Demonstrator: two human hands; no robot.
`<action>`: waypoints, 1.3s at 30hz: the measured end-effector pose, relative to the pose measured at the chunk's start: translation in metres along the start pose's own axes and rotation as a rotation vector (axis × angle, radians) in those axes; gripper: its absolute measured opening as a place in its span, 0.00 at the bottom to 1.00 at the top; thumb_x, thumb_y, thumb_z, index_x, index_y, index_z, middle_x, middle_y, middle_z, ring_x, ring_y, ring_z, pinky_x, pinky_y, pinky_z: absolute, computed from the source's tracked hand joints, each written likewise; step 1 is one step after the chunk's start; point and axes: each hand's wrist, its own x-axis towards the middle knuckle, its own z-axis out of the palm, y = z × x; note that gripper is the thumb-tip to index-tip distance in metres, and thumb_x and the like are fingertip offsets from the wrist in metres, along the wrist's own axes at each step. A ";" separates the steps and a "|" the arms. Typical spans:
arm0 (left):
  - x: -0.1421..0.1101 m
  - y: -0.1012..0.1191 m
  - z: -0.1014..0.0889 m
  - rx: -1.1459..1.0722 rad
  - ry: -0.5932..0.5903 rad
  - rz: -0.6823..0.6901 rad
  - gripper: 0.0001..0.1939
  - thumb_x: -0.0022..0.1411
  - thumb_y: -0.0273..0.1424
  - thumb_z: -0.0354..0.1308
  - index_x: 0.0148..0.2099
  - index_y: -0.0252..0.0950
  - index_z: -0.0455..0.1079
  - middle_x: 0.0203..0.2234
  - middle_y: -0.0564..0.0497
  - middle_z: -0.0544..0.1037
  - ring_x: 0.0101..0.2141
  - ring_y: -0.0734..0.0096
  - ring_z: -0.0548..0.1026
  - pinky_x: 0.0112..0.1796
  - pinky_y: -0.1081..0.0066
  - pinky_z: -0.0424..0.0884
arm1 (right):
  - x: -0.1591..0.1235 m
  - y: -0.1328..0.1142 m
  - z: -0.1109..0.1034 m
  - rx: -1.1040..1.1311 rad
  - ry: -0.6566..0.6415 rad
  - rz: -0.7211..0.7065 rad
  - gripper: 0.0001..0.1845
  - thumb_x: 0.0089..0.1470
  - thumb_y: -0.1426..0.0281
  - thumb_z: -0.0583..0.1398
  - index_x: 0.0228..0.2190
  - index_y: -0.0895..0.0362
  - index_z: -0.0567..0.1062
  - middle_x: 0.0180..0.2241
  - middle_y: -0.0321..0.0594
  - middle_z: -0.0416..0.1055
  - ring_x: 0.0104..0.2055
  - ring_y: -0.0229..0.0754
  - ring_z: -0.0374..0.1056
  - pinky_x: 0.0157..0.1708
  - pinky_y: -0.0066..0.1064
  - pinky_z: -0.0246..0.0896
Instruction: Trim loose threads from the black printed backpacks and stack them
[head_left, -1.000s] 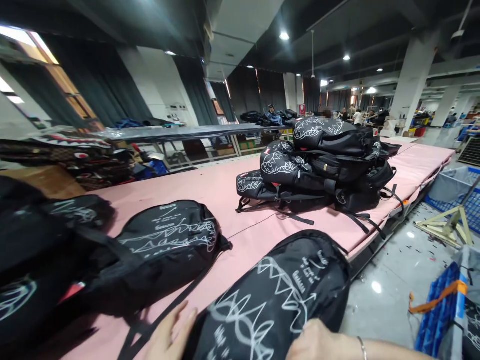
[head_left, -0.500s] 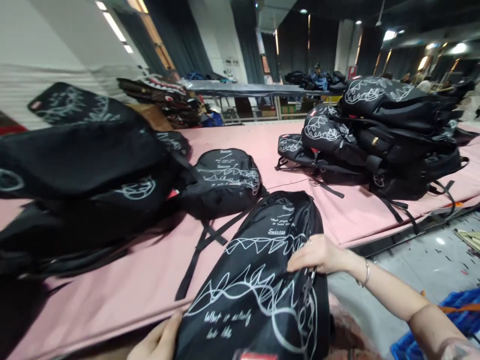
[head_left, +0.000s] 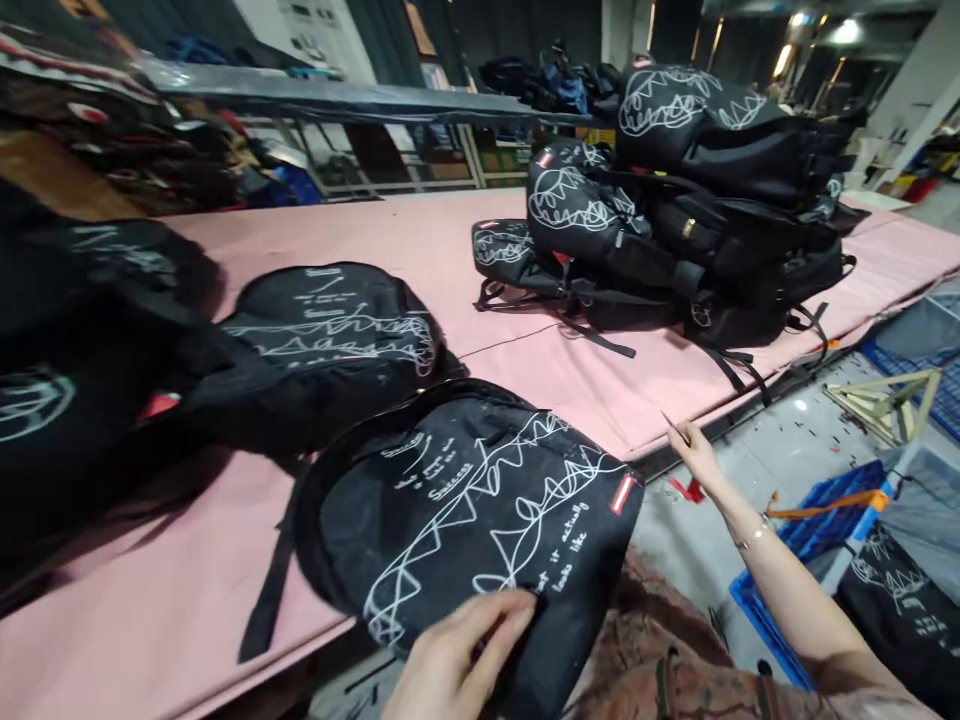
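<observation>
Left grip (head_left: 457, 655) pinches black backpack (head_left: 420, 510) at near edge of counter (head_left: 187, 580) | right grip (head_left: 697, 457) clasps thin pointed item (head_left: 670, 421), clear of it | other backpacks (head_left: 735, 240) stacked beyond; handling appears under way, remainder unclear

Dark curtains (head_left: 525, 35) hang beyond a long pink-covered table (head_left: 187, 570), with a bright light (head_left: 847, 32) and a glossy grey floor (head_left: 787, 450).

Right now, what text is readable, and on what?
"Success": nearest black backpack, underlined.
"it actually looks like": same backpack; preceding word partly covered by left hand.
Same backpack's upper lines: too blurred to quote.
Red-white tag: nothing legible.
Backpack stack, left backpack, lower-right backpack: too small or blurred.
</observation>
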 end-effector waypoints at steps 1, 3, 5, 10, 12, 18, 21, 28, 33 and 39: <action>0.021 0.002 0.001 0.001 -0.020 0.057 0.11 0.59 0.38 0.50 0.37 0.44 0.73 0.34 0.55 0.79 0.34 0.70 0.77 0.36 0.77 0.72 | -0.014 0.006 -0.013 -0.003 0.010 0.031 0.18 0.45 0.53 0.57 0.26 0.57 0.67 0.19 0.31 0.62 0.22 0.36 0.58 0.21 0.26 0.53; 0.064 0.011 0.009 0.042 -0.027 0.157 0.12 0.60 0.37 0.49 0.39 0.42 0.73 0.36 0.53 0.78 0.37 0.69 0.75 0.40 0.72 0.71 | -0.046 0.015 -0.027 0.006 -0.010 0.095 0.19 0.46 0.53 0.56 0.27 0.57 0.67 0.17 0.30 0.60 0.18 0.33 0.53 0.18 0.25 0.48; 0.106 0.023 0.022 0.088 -0.068 0.262 0.12 0.61 0.35 0.49 0.41 0.40 0.73 0.39 0.50 0.77 0.41 0.67 0.73 0.44 0.68 0.68 | -0.074 0.016 -0.028 0.060 -0.109 0.184 0.19 0.48 0.53 0.55 0.29 0.57 0.67 0.17 0.29 0.61 0.15 0.31 0.49 0.15 0.24 0.44; 0.174 0.044 0.054 0.176 -0.283 0.355 0.09 0.57 0.31 0.55 0.38 0.38 0.74 0.38 0.47 0.77 0.42 0.63 0.71 0.46 0.65 0.64 | -0.104 -0.001 -0.006 0.205 -0.173 0.247 0.16 0.48 0.56 0.58 0.31 0.57 0.67 0.16 0.26 0.54 0.17 0.30 0.48 0.16 0.23 0.41; 0.184 0.047 0.062 0.172 -0.339 0.341 0.06 0.55 0.29 0.56 0.34 0.38 0.74 0.33 0.49 0.78 0.38 0.65 0.72 0.43 0.67 0.64 | -0.102 -0.006 0.001 0.178 -0.114 0.205 0.15 0.47 0.58 0.59 0.29 0.57 0.68 0.17 0.27 0.54 0.18 0.31 0.50 0.18 0.24 0.44; 0.188 0.044 0.070 0.134 -0.355 0.270 0.07 0.53 0.24 0.54 0.26 0.36 0.72 0.27 0.51 0.76 0.31 0.69 0.72 0.35 0.72 0.65 | -0.087 -0.011 0.010 0.033 -0.113 0.127 0.09 0.48 0.63 0.59 0.27 0.57 0.68 0.19 0.30 0.61 0.22 0.33 0.56 0.22 0.25 0.49; 0.190 0.042 0.070 0.095 -0.359 0.270 0.07 0.52 0.24 0.54 0.26 0.36 0.72 0.27 0.51 0.76 0.30 0.70 0.72 0.34 0.73 0.65 | -0.081 -0.017 0.012 -0.102 -0.147 0.083 0.07 0.48 0.65 0.58 0.27 0.56 0.68 0.17 0.28 0.60 0.20 0.33 0.55 0.20 0.25 0.47; 0.189 0.044 0.068 0.007 -0.320 0.301 0.06 0.52 0.25 0.55 0.25 0.37 0.72 0.30 0.51 0.74 0.33 0.70 0.72 0.36 0.71 0.66 | -0.066 -0.026 0.015 -0.164 -0.236 0.028 0.05 0.48 0.66 0.58 0.26 0.55 0.68 0.18 0.29 0.63 0.21 0.34 0.58 0.21 0.25 0.49; 0.188 0.042 0.071 -0.074 -0.195 0.257 0.05 0.53 0.27 0.56 0.27 0.36 0.72 0.30 0.51 0.75 0.33 0.70 0.73 0.38 0.71 0.67 | -0.058 -0.017 0.011 -0.105 -0.297 -0.032 0.06 0.50 0.66 0.57 0.25 0.56 0.69 0.22 0.32 0.65 0.24 0.35 0.61 0.24 0.25 0.53; 0.179 0.029 0.063 -0.077 0.099 0.115 0.13 0.59 0.36 0.51 0.31 0.34 0.73 0.36 0.44 0.75 0.41 0.60 0.72 0.45 0.60 0.66 | -0.041 -0.011 -0.010 -0.213 -0.300 -0.207 0.07 0.52 0.66 0.58 0.33 0.56 0.70 0.28 0.37 0.69 0.29 0.39 0.64 0.29 0.28 0.55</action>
